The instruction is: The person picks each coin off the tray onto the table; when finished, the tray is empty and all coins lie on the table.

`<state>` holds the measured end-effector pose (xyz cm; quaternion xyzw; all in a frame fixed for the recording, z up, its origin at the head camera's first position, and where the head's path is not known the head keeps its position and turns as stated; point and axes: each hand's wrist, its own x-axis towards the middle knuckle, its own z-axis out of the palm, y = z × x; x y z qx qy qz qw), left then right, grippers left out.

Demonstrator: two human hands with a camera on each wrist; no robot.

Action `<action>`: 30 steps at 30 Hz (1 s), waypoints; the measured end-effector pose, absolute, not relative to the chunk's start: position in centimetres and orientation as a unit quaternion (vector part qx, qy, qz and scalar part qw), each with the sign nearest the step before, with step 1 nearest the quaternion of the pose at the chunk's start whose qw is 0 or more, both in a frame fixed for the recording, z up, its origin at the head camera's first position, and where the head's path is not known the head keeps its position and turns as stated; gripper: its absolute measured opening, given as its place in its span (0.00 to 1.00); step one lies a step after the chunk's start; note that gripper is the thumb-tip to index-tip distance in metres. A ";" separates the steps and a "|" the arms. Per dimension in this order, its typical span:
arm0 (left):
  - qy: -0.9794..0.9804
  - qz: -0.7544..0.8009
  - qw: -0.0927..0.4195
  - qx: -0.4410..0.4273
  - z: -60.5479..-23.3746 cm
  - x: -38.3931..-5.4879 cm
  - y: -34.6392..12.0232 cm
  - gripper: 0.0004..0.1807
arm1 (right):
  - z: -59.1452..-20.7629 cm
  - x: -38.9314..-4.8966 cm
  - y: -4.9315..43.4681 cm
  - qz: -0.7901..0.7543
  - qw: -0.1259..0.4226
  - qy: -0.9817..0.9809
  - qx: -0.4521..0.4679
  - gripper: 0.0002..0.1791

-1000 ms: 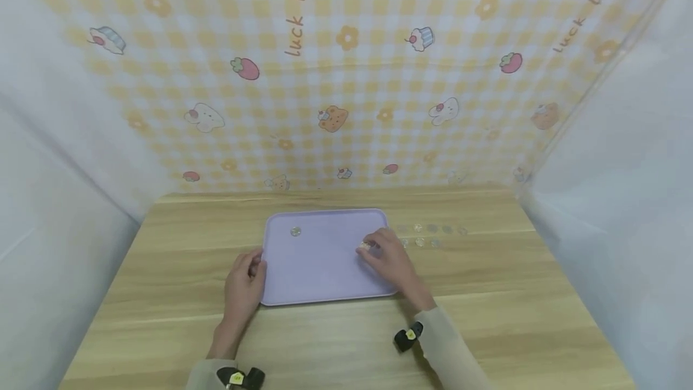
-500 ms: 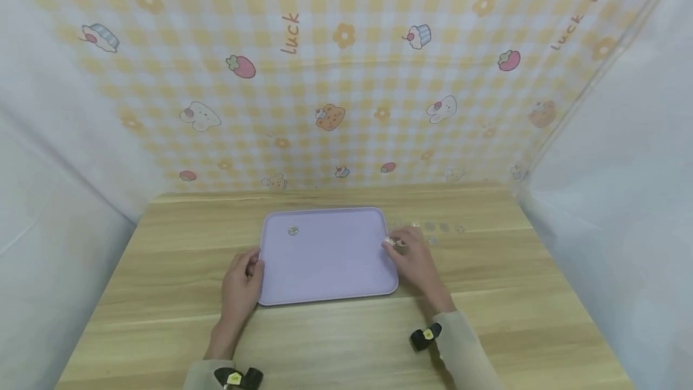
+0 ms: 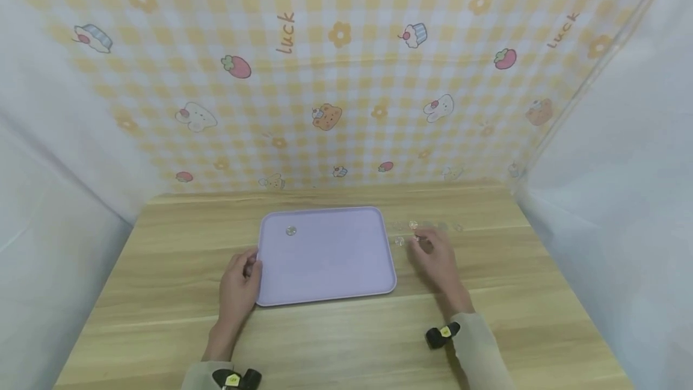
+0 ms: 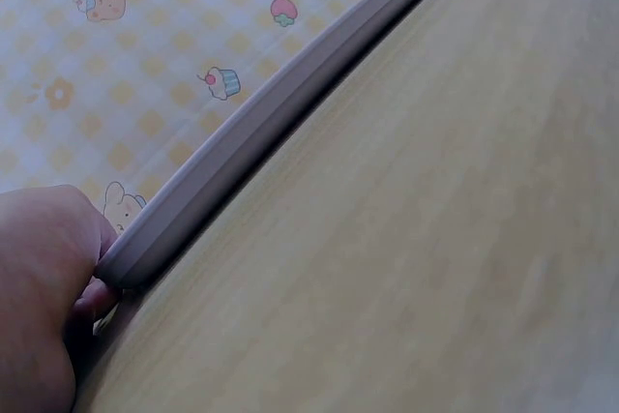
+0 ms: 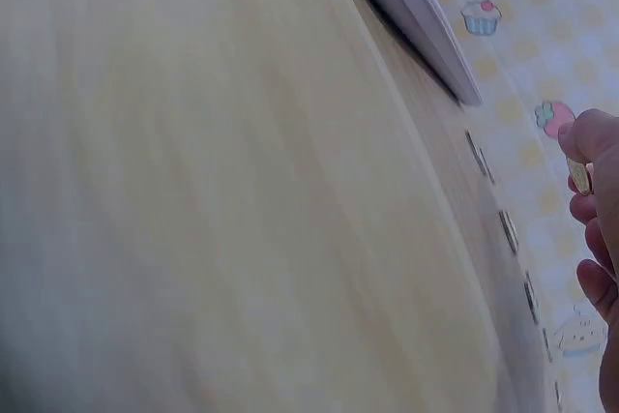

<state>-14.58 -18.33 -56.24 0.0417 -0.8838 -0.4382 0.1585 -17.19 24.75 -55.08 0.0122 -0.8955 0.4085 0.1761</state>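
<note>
My left hand (image 3: 238,284) grips the left edge of a lilac tray (image 3: 327,281), with its thumb at the rim (image 4: 121,263) in the left wrist view. One small round coin (image 3: 291,230) lies in the tray's far left part. My right hand (image 3: 437,260) is right of the tray, over two rows of similar coins. It pinches a coin (image 5: 579,174) between thumb and finger, seen nearly edge-on with a golden side in the right wrist view. A front-row coin (image 3: 399,241) lies just left of these fingertips; the hand covers part of that row.
The back row of coins runs rightward from beside the tray, including a bright coin (image 3: 413,224) and a far-right coin (image 3: 459,227). A wooden table (image 3: 335,342) bears everything. Behind it hangs a yellow checked cloth (image 3: 335,77), with white sheets at both sides.
My right hand has moved right, from above the tray to over the coin rows, still pinching the coin. My left hand has stayed at the tray's left edge.
</note>
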 end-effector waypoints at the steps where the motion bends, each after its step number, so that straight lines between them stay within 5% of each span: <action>1: -0.884 -0.438 0.157 0.043 -56.3 -14.6 -18.3 0.16 | -55.2 -17.1 25.1 0.409 0.180 -0.895 0.006 0.12; 30: -0.883 -0.439 0.163 0.037 -56.5 -14.5 -18.4 0.16 | -56.5 -16.3 30.8 0.361 0.180 -0.912 -0.074 0.17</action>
